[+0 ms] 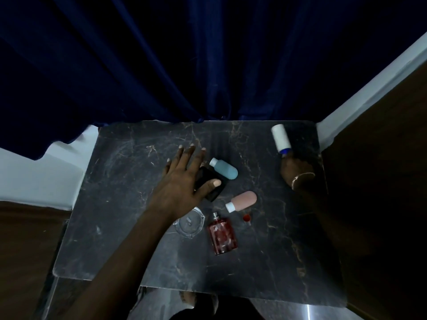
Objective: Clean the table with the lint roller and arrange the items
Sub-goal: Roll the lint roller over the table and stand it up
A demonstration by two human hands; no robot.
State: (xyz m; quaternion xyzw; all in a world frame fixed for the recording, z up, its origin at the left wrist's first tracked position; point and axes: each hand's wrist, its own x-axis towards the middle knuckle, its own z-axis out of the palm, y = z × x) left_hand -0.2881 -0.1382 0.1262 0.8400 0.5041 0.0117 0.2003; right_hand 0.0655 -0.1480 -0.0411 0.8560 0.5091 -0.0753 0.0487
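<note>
Dark marble table (138, 250) is filling the centre of the frame. Nearest the camera, low centre: a red perfume bottle (222, 236) is lying flat, spray neck pointing up-frame, with a clear glass ashtray (190, 224) sitting just left of it, partly under the left forearm. A small red cap (246, 218) is lying just right of the bottle's neck. Above that, a pink travel bottle (242, 200) is lying on its side, white cap toward lower left. Left hand (182, 183) is pressing down on a black flat object (211, 185), fingers spread, thumb across its top; can't tell what the object is. A blue travel bottle (223, 170) is lying touching the object's upper edge. Upper right, right hand (294, 170), bangle on wrist, is gripping the lint roller (280, 139) by the handle, white roll lying on the table near the far right corner. Dark blue curtain (161, 65) is hanging behind.
</note>
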